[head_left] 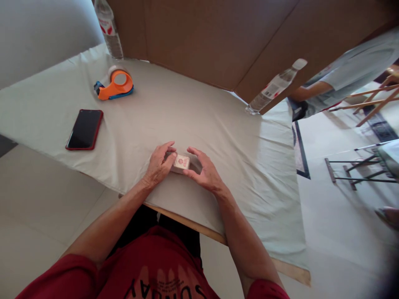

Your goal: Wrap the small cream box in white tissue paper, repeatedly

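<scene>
- Red shirt (156, 265) with dark lettering comes first, nearest the camera, just below the near edge of the cloth-covered tabletop (177, 108).
- Both hands are apart from each other, one on each side of a small pale block (182, 162) with reddish print, set near the middle of the near edge.
- Left hand (158, 165): fingers curved and parted, thumb tip at the block's left side, seemingly touching it.
- Right hand (208, 172): held open in a loose C, thumb by the block's near right corner; whether it touches, I cannot tell.
- Judging by size, the block should be light; it looks stiff and square-edged, with little to suggest slipperiness. Its material is unclear, so gentle pressure suits it. Opposite sides make the best hold, leaving the printed top free.
- Toward the left edge lies a dark-screened phone (84, 129) in a red case; beyond it, an orange tape dispenser (116, 86).
- One bottle (109, 31) stands by the far left corner, another bottle (272, 89) toward the far right corner, both beside a brown panel (193, 37).
- Past that panel, another person's forearm (314, 90) shows.
</scene>
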`<state>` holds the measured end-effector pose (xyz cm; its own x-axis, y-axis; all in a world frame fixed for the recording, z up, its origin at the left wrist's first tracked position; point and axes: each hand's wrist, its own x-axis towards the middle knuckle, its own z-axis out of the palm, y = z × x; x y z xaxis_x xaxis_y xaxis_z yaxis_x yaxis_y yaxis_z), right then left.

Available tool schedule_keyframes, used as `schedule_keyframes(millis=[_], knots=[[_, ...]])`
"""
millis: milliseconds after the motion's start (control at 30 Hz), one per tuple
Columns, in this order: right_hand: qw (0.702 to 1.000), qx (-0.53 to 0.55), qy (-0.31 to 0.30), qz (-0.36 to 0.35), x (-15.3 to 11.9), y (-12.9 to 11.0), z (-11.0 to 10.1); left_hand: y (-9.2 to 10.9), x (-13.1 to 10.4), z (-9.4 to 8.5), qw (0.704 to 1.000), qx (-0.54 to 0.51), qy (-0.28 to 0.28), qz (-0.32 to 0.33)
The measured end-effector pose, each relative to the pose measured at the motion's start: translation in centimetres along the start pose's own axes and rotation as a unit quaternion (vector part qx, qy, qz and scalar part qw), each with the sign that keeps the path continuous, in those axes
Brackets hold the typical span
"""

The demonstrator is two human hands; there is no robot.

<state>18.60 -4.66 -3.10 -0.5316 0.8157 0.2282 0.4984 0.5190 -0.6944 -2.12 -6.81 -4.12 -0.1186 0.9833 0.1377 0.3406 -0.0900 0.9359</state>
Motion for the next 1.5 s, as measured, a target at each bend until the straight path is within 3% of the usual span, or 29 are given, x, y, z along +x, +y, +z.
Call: schedule_keyframes(millis=[267, 533, 733, 1100, 1200, 1500], knots=[[0.995, 0.047, 0.081, -0.016, 0.7, -0.3, -0.2, 0.0, 0.2, -0.2, 0.999, 0.05, -0.007, 0.006], [0.998, -0.054, 0.023, -0.013, 2.7, -1.3, -0.4, -0.1, 0.0, 0.1, 0.997, 0.062, -0.008, 0.039], [0.993, -0.113, 0.033, -0.027, 3.7, -1.6, 0.0, -0.3, 0.1, 0.4, 0.997, 0.054, -0.008, 0.052], [0.988, 0.08, 0.057, 0.117, 4.5, -1.5, 0.2, -0.4, 0.1, 0.6, 0.997, -0.005, -0.031, 0.068], [0.984, 0.107, 0.074, 0.124, 4.7, -1.9, -0.2, -0.4, 0.2, 0.7, 0.995, -0.047, -0.039, 0.083], [0.969, 0.165, 0.135, 0.127, 5.9, -1.9, -1.4, -0.3, -0.1, 0.8, 0.986, -0.126, -0.104, 0.036]])
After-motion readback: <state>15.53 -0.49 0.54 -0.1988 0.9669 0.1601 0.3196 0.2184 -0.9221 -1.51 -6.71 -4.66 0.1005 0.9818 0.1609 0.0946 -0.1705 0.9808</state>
